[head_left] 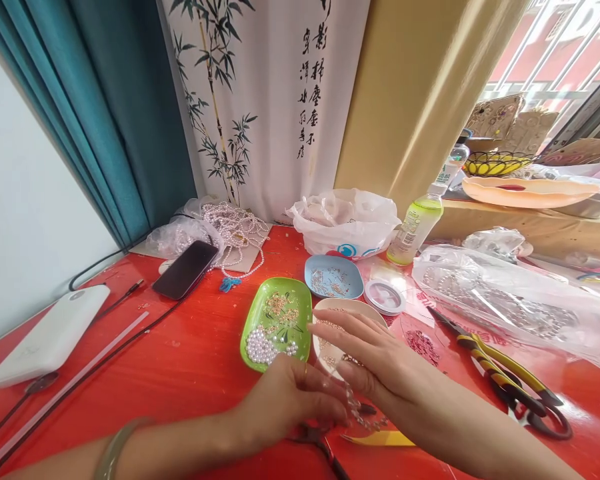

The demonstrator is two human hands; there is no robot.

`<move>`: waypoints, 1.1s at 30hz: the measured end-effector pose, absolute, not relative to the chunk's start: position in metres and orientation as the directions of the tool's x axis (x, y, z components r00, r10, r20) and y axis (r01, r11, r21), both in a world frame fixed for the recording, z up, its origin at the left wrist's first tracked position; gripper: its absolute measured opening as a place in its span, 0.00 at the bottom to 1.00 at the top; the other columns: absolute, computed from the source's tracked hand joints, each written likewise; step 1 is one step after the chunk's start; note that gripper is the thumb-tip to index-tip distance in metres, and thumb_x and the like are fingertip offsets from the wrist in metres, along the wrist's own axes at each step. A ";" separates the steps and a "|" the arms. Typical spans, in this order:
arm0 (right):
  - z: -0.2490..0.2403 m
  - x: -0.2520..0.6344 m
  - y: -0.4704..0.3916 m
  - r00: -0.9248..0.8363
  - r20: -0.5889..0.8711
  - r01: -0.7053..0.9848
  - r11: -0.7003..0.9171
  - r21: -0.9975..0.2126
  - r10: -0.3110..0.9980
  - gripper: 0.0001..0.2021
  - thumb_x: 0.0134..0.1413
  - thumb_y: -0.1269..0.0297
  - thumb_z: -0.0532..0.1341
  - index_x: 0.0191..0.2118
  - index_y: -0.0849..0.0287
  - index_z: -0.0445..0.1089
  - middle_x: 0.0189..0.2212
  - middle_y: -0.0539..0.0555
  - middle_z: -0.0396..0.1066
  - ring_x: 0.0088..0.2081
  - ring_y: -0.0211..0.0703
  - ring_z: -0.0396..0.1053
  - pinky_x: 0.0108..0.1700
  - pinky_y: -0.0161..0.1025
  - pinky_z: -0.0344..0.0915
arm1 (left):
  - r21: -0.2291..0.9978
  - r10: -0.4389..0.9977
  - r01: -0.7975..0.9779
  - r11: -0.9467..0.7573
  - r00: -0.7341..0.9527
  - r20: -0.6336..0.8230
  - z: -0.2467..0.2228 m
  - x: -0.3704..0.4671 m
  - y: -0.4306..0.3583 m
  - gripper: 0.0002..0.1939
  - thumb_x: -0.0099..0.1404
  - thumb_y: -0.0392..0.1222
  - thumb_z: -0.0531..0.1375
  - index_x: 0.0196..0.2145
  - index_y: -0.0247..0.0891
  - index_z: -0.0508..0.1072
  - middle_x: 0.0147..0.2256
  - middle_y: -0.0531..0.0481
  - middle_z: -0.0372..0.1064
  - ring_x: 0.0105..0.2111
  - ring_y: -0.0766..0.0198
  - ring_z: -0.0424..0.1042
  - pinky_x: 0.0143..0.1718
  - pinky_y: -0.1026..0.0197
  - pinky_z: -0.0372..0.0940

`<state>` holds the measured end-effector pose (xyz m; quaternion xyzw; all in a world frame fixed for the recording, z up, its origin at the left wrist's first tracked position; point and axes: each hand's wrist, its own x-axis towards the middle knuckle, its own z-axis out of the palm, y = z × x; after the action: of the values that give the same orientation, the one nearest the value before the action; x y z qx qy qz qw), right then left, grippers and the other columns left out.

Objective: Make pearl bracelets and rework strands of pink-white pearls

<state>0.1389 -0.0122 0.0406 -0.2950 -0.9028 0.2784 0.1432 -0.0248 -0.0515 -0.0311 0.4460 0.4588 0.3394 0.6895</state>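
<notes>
My left hand (300, 397), with a bangle on its wrist, is closed in a pinch at one end of a beaded strand (363, 413). My right hand (375, 350) reaches over a cream dish (363, 308) of small gold beads, its fingers stretched out; whether its thumb touches the strand is unclear. Left of that dish, a green tray (303, 300) holds pearl beads and gold pieces. Behind them is a blue dish (325, 263) with small metal pieces. Red-handled pliers (325, 450) and a yellow tool (387, 438) lie below my hands, partly hidden.
Yellow-black pliers (505, 373) lie at the right, near a plastic bag of chains (500, 300). A round lidded container (385, 297), a bottle (415, 227) and a white bag (345, 223) stand behind. At the left are a phone (186, 269) and a white power bank (50, 333).
</notes>
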 end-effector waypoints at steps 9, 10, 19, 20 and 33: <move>0.042 0.146 -0.003 -0.677 0.044 0.593 0.580 -0.559 0.735 0.15 0.57 0.62 0.50 0.50 0.51 0.63 0.38 0.50 0.71 0.38 0.39 0.69 0.38 0.36 0.65 | 0.928 0.895 -0.141 0.346 0.345 -0.282 -0.024 -0.025 -0.050 0.09 0.46 0.41 0.63 0.24 0.31 0.78 0.22 0.48 0.71 0.26 0.65 0.67 0.32 0.63 0.61; 0.043 0.147 -0.002 -0.668 0.030 0.603 0.565 -0.563 0.743 0.14 0.56 0.64 0.51 0.47 0.52 0.65 0.34 0.49 0.72 0.35 0.38 0.69 0.35 0.34 0.64 | 0.925 0.896 -0.153 0.349 0.343 -0.282 -0.025 -0.025 -0.050 0.09 0.47 0.40 0.63 0.24 0.31 0.77 0.23 0.48 0.72 0.26 0.65 0.68 0.32 0.63 0.61; 0.049 0.144 -0.008 -0.653 0.111 0.613 0.609 -0.503 0.749 0.10 0.55 0.67 0.51 0.35 0.55 0.69 0.27 0.48 0.72 0.26 0.34 0.68 0.27 0.31 0.61 | 0.953 0.970 -0.264 0.148 0.227 -0.088 -0.024 -0.027 -0.045 0.24 0.42 0.37 0.68 0.40 0.38 0.73 0.44 0.46 0.68 0.48 0.57 0.64 0.50 0.57 0.57; 0.049 0.144 -0.009 -0.667 0.120 0.610 0.631 -0.479 0.735 0.10 0.55 0.67 0.51 0.35 0.54 0.69 0.27 0.48 0.72 0.25 0.34 0.68 0.26 0.31 0.60 | 0.965 0.976 -0.239 0.108 0.208 -0.058 -0.023 -0.028 -0.045 0.20 0.44 0.38 0.67 0.38 0.37 0.73 0.43 0.46 0.69 0.48 0.58 0.64 0.50 0.57 0.56; 0.043 0.146 0.003 -0.622 0.262 0.712 0.672 -0.205 0.738 0.10 0.52 0.67 0.53 0.38 0.56 0.69 0.20 0.48 0.70 0.20 0.36 0.65 0.21 0.32 0.55 | 0.945 0.973 -0.247 0.215 0.135 -0.187 -0.018 -0.035 -0.041 0.12 0.48 0.42 0.65 0.31 0.35 0.76 0.30 0.48 0.75 0.32 0.64 0.71 0.36 0.64 0.63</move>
<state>0.1462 0.0028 0.0432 -0.4029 -0.8996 0.0406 0.1637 -0.0347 -0.0407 -0.0181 0.4032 0.4503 0.4793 0.6364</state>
